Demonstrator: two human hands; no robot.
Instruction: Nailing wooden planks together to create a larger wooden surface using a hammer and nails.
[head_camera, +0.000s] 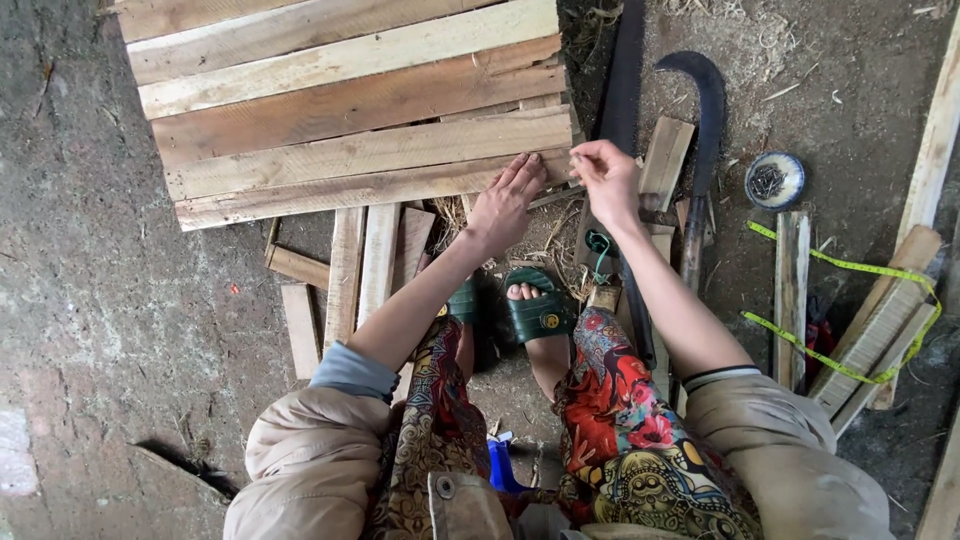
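My left hand (505, 203) lies flat, fingers spread, on the near corner of a panel of pale wooden planks (350, 110) laid side by side on the ground. My right hand (605, 175) hovers just right of that corner with its fingertips pinched on something very small, too small to make out. The two hands are a few centimetres apart. My feet in green sandals (538, 310) rest just below the hands.
A curved-blade machete (700, 170) lies to the right, beside a small round tin of nails (773, 180). A yellow tape measure (860, 310) trails over loose wood offcuts (880, 330) at right. Short planks (345, 270) stick out under the panel. The floor is dirt with straw.
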